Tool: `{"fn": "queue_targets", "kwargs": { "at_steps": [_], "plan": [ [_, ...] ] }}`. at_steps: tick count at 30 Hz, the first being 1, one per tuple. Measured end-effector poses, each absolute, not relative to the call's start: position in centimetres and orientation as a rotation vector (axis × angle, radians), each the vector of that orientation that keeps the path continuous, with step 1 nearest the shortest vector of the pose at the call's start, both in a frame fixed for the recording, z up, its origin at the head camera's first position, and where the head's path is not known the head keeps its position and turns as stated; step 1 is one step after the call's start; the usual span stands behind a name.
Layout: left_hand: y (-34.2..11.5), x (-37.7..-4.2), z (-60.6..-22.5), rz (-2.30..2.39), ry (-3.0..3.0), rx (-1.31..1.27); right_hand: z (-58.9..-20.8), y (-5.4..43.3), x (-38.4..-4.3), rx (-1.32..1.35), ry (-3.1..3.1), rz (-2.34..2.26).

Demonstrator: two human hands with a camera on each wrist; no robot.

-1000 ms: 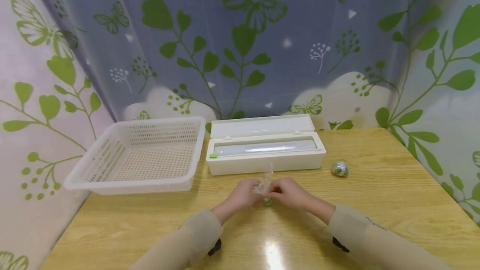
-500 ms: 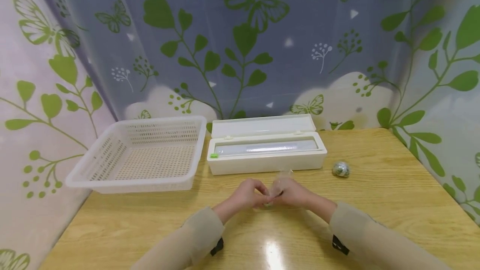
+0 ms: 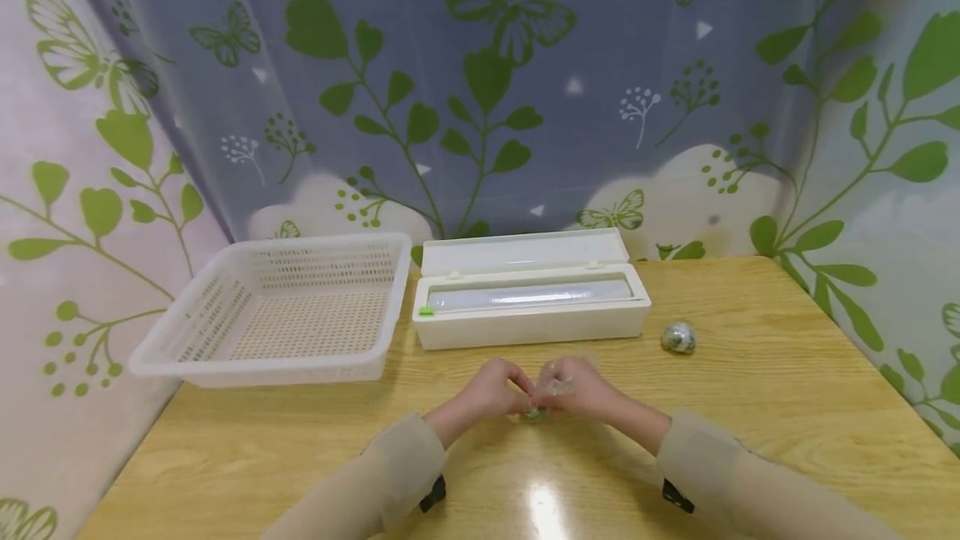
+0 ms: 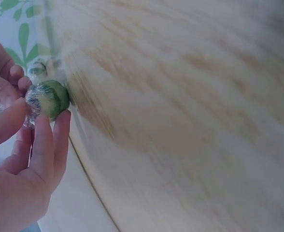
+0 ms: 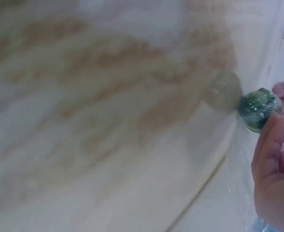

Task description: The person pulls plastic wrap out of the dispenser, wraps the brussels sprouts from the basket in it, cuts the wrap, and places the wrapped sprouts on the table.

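Note:
Close together over the table's middle, my left hand (image 3: 493, 390) and right hand (image 3: 576, 387) work on a small round green thing (image 4: 53, 98) wrapped in clear plastic wrap (image 4: 32, 104). In the left wrist view the left fingers curl about its side, thumb on the gathered film. My right hand pinches the film, and loose wrap shows over its knuckles in the head view. Mostly the hands hide the green thing there; its mottled green underside shows in the right wrist view. A second wrapped ball (image 3: 678, 338) lies to the right.
A long white wrap dispenser box (image 3: 532, 327) stands behind the hands, lid raised, a roll (image 3: 532, 296) inside and a green slider (image 3: 426, 311) at its left. A white perforated basket (image 3: 258, 371) sits at the left on the wooden table (image 3: 300, 457). Patterned curtains enclose the back and sides.
The upright tail of film between the hands has come down over the right hand. The hands have drawn closer, fingertips meeting above the green thing. Basket, box and second ball stay put.

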State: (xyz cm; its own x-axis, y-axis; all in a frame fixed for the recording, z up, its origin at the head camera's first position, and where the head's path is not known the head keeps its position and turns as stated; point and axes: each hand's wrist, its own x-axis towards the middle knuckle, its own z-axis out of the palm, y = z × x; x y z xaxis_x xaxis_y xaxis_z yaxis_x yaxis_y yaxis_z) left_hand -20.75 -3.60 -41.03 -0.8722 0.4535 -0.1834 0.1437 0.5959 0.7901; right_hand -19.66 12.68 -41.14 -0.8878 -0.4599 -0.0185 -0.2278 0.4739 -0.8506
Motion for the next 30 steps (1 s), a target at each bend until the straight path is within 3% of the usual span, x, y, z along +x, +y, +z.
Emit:
{"fn": "queue_targets", "kwargs": {
  "at_steps": [6,17,30],
  "plan": [
    [-4.3,-20.8,-41.0,1.197,2.405,0.46,-41.6,12.3,-19.6,-0.446,2.369,-1.493],
    [-4.6,-20.3,-40.9,1.265,2.213,0.419,-40.9,13.1,-19.6,-0.609,2.246,-1.343],
    [-4.1,-21.6,-40.9,1.149,2.431,0.47,-41.7,12.9,-20.6,-0.666,2.447,-1.252]
  ]
}}
